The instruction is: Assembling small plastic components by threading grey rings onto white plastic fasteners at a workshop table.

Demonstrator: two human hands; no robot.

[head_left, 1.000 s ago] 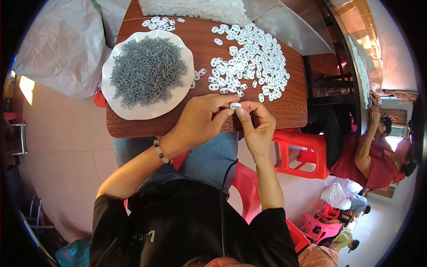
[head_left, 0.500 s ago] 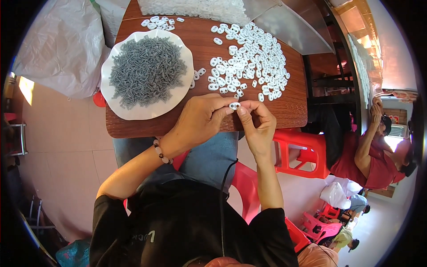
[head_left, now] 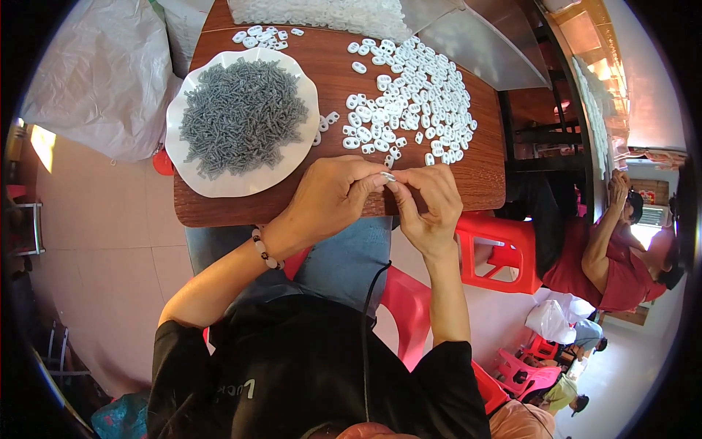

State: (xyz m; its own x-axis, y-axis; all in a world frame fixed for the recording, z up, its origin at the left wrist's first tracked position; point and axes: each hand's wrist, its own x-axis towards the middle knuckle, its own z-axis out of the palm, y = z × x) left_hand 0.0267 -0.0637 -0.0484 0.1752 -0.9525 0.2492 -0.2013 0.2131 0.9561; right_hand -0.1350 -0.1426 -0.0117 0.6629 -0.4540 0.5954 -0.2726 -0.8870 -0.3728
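My left hand (head_left: 330, 197) and my right hand (head_left: 428, 205) meet at the near edge of a brown wooden table (head_left: 482, 172). Between their fingertips they pinch one small white plastic piece (head_left: 388, 177). A white plate (head_left: 191, 172) heaped with small grey metal parts (head_left: 241, 115) lies just beyond my left hand. A spread of several white plastic pieces (head_left: 409, 99) covers the table beyond my right hand. A bead bracelet (head_left: 261, 249) is on my left wrist.
A few more white pieces (head_left: 259, 34) lie at the table's far left, and a clear bag of white parts (head_left: 322, 11) at the far edge. A large white sack (head_left: 88, 73) stands at left. Red plastic stools (head_left: 493, 245) stand at right, where another person (head_left: 614, 249) sits.
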